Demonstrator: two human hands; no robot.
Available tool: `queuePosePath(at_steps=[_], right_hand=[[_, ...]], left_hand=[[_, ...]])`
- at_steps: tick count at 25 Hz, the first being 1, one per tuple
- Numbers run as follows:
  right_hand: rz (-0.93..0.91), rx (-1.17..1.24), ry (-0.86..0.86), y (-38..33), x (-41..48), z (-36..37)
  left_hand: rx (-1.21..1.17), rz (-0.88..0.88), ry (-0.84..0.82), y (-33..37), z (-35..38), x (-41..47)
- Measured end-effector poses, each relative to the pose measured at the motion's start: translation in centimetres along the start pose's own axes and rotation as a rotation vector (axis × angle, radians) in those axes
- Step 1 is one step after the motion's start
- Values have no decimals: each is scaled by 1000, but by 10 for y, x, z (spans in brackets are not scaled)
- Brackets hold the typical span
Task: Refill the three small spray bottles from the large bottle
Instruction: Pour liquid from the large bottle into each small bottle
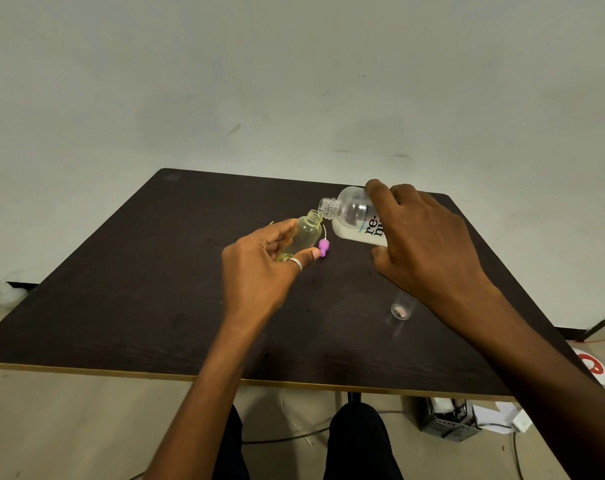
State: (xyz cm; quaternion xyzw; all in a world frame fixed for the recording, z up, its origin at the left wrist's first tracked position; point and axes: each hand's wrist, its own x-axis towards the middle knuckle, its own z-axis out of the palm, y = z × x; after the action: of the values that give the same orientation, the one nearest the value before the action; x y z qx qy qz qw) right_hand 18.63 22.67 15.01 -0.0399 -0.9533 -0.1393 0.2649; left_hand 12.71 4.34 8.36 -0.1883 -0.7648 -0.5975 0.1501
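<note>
Head view: our left hand [259,271] pinches a small spray bottle [302,237] tilted over the bench [155,289], our right hand [425,244] grips the tipped large bottle [354,216], mouths nearly meeting. We should seat lip over mouth, then pour slowly.

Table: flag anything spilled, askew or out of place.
No spill shows on the table. A pink spray head lies loose beside the small bottle in the left hand. A small clear container lies on its side by the right forearm; what it is, I cannot tell.
</note>
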Motion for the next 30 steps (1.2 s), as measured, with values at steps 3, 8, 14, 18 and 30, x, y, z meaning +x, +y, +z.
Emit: queuePosePath(at_steps=[3, 8, 14, 18, 30], right_hand=[[-5, -2, 1, 0, 0, 0], [-9, -7, 4, 0, 1, -1], [-13, -7, 4, 0, 3, 0], [-21, -15, 8, 0, 4, 0], [-32, -32, 18, 0, 6, -1]], left_hand=[[-6, 0, 4, 0, 0, 0], [-2, -3, 3, -1, 0, 0], [19, -10, 18, -4, 0, 1], [19, -19, 21, -4, 0, 2], [28, -24, 30, -5, -1, 1]])
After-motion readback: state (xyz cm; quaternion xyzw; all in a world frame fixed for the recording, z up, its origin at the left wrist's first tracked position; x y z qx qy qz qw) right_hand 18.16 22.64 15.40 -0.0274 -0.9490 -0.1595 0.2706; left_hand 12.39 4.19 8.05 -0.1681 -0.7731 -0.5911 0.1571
